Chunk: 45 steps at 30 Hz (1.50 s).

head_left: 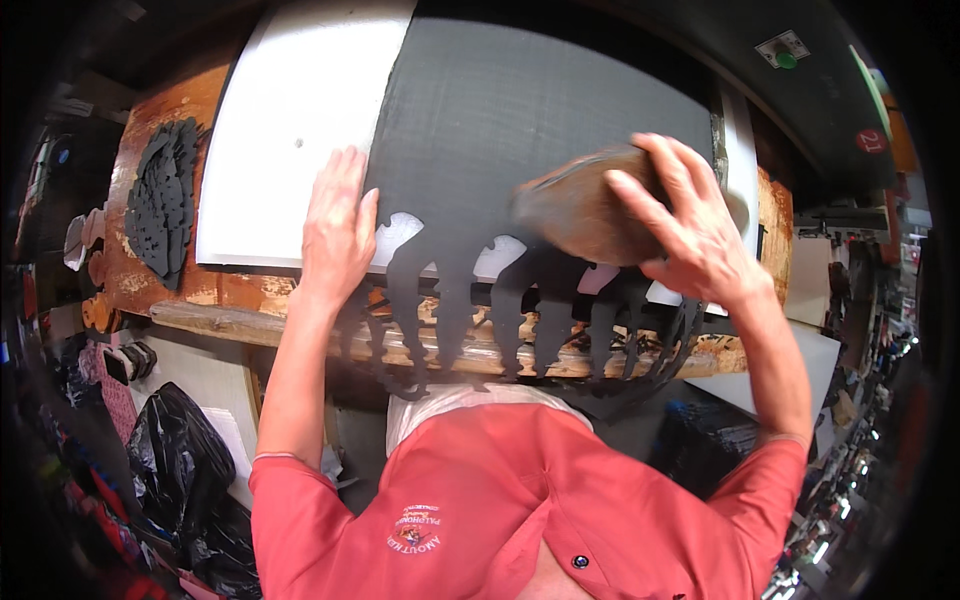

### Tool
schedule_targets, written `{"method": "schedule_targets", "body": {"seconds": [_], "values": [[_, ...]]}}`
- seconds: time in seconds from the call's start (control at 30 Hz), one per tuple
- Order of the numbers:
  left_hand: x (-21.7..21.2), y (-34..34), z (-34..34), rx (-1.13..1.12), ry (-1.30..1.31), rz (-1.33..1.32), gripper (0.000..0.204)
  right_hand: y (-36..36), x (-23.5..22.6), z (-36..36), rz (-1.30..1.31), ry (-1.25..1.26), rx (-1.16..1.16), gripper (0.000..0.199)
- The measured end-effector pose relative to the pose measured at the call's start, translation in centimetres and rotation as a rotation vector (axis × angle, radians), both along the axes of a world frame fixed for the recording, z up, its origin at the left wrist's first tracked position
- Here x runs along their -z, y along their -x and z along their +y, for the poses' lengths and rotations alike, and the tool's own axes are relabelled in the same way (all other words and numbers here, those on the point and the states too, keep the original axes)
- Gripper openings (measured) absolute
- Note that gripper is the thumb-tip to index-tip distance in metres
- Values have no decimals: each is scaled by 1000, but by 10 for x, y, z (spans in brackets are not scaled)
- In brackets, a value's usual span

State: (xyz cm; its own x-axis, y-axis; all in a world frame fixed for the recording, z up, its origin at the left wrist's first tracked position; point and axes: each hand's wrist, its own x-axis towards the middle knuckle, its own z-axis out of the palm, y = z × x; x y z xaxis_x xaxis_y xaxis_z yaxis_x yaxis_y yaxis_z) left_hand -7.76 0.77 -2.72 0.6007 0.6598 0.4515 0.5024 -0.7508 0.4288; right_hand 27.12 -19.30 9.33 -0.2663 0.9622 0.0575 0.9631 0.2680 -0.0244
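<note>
Dark sheet (520, 120) lies on the white board (290, 120), cut-out edge overhanging; left hand (335, 225) presses it flat, open-palmed, right hand (690, 225) grips a brown block (575, 215) above the sheet. Uneven pressure could shift it

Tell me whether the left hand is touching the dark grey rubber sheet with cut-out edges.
Touching. The head view shows the left hand lying flat, palm down, on the dark grey rubber sheet beside its cut-out edge.
</note>
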Motion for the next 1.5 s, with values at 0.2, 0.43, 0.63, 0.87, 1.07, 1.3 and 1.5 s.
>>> {"method": "schedule_targets", "body": {"seconds": [0.2,0.43,0.63,0.87,1.07,1.3,1.5], "values": [[30,5,10,0,-17,-36,37,14,13,116,-304,-111,-583,85],[27,1,9,-32,-10,-17,34,80,85,99,406,-139,257,71],[25,0,10,-10,25,63,38,156,114,106,457,-243,619,113],[24,-1,12,-5,-13,81,42,162,108,123,532,-350,699,99],[22,0,12,10,12,45,45,162,114,144,510,-423,605,93],[26,-2,14,9,-21,40,43,160,124,155,459,-399,601,90],[31,-1,16,15,-30,27,43,156,127,147,552,-333,606,99]]}}
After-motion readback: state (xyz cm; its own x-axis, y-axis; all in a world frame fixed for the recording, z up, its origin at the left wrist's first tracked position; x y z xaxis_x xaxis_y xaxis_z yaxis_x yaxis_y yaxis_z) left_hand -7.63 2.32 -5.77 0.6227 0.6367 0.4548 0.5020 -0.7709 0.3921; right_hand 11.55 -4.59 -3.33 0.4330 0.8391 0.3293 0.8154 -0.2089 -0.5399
